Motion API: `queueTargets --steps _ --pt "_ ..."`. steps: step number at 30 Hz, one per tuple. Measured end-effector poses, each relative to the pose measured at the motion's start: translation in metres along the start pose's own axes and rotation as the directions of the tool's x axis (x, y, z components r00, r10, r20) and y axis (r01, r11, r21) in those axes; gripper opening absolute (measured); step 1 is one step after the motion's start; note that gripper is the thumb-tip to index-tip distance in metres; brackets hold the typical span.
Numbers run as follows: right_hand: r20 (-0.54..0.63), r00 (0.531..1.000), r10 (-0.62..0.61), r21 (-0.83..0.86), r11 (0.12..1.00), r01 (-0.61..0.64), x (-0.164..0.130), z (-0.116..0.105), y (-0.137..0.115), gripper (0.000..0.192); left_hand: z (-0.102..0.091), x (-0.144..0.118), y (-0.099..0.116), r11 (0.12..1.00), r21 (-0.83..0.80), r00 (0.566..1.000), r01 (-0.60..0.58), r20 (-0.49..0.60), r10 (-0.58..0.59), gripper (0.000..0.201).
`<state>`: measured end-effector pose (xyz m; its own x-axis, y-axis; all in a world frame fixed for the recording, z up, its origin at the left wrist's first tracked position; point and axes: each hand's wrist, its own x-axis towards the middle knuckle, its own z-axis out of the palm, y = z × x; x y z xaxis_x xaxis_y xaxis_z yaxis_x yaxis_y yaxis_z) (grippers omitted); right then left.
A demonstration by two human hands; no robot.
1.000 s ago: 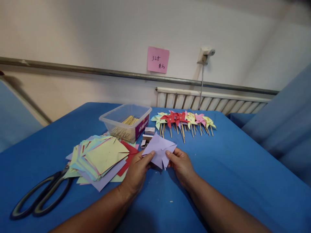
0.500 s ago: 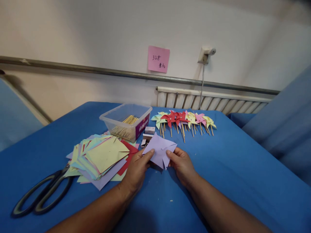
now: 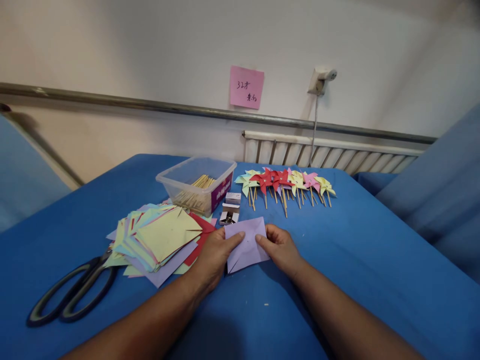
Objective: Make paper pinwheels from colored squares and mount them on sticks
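A purple paper square (image 3: 248,256), slit in from its corners, is held above the table between both hands. My left hand (image 3: 217,250) pinches its left edge, thumb on top and fingers underneath. On the opposite edge, my right hand (image 3: 281,247) grips it the same way. Just beyond the paper sits a small opened box (image 3: 229,216) of metal pins, with another small box (image 3: 233,199) behind it. Left of my left hand lies a loose stack of coloured paper squares (image 3: 165,235), yellow on top, with a red sheet (image 3: 198,245) poking out beneath.
Large black-handled scissors (image 3: 77,292) lie at the left, their blades partly under the papers. A clear plastic tub (image 3: 174,187) holds several wooden sticks (image 3: 202,182). Finished paper pinwheels (image 3: 281,179) lie in a row at the back of the blue-covered table (image 3: 356,280).
The purple square has been turned within my hands, from corner-up to nearly straight-edged, and sits slightly lower. More of the pin box shows. The view has shifted a little.
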<state>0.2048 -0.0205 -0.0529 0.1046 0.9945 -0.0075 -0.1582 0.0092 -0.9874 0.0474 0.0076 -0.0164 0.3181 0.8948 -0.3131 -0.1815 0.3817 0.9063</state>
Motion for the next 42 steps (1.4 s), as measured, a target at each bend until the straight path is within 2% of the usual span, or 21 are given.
queueTargets --steps 4,7,9,11,13,17,19,21,24,28,32,37,42 --pt "-0.116 0.991 -0.072 -0.065 0.996 0.065 -0.004 0.006 -0.002 0.017 -0.003 0.004 -0.001 0.999 -0.014 0.998 -0.035 -0.054 0.035 0.039" --pt "-0.19 0.975 -0.119 -0.132 0.987 0.095 -0.01 0.01 -0.008 0.03 -0.001 0.005 0.0 0.997 -0.066 0.996 -0.041 -0.084 0.036 0.04" --pt "-0.19 0.949 -0.25 -0.242 0.949 0.201 -0.015 0.011 -0.013 0.032 0.002 0.004 0.002 0.993 -0.111 0.996 -0.043 -0.079 0.034 0.04" --pt "-0.133 0.891 -0.435 -0.391 0.849 0.356 -0.019 0.011 -0.017 0.028 0.004 0.002 0.004 0.988 -0.145 0.997 -0.05 -0.063 0.041 0.037" --pt "-0.014 0.838 -0.546 -0.503 0.728 0.466 -0.023 0.012 -0.02 0.029 0.006 0.0 0.006 0.983 -0.172 0.997 -0.061 -0.048 0.053 0.035" --pt "0.22 0.824 -0.521 -0.639 0.561 0.526 -0.029 0.015 -0.023 0.044 0.006 -0.001 0.008 0.971 -0.227 0.996 -0.077 -0.058 0.065 0.031" --pt "0.276 0.826 -0.492 -0.688 0.499 0.527 -0.03 0.016 -0.022 0.043 0.006 0.0 0.008 0.965 -0.25 0.995 -0.077 -0.076 0.06 0.03" --pt "0.281 0.826 -0.488 -0.714 0.469 0.52 -0.028 0.017 -0.02 0.036 0.005 0.0 0.008 0.96 -0.27 0.995 -0.076 -0.076 0.058 0.03" --pt "0.235 0.819 -0.524 -0.711 0.482 0.512 -0.026 0.015 -0.019 0.02 0.005 0.001 0.008 0.955 -0.287 0.997 -0.07 -0.044 0.06 0.03" --pt "0.165 0.826 -0.539 -0.66 0.562 0.499 -0.024 0.014 -0.019 0.005 0.006 0.0 0.006 0.962 -0.263 0.998 -0.067 -0.024 0.063 0.035" --pt "0.114 0.856 -0.505 -0.618 0.638 0.459 -0.023 0.015 -0.017 0.005 0.004 0.0 0.003 0.975 -0.208 0.997 -0.071 -0.006 0.071 0.037" --pt "-0.017 0.919 -0.395 -0.539 0.777 0.324 -0.02 0.014 -0.013 0.008 0.003 0.002 -0.001 0.982 -0.14 0.992 -0.126 0.003 0.128 0.04" --pt "-0.107 0.938 -0.329 -0.459 0.853 0.247 -0.018 0.015 -0.012 0.012 0.003 0.004 -0.004 0.983 -0.086 0.987 -0.162 0.004 0.163 0.039"
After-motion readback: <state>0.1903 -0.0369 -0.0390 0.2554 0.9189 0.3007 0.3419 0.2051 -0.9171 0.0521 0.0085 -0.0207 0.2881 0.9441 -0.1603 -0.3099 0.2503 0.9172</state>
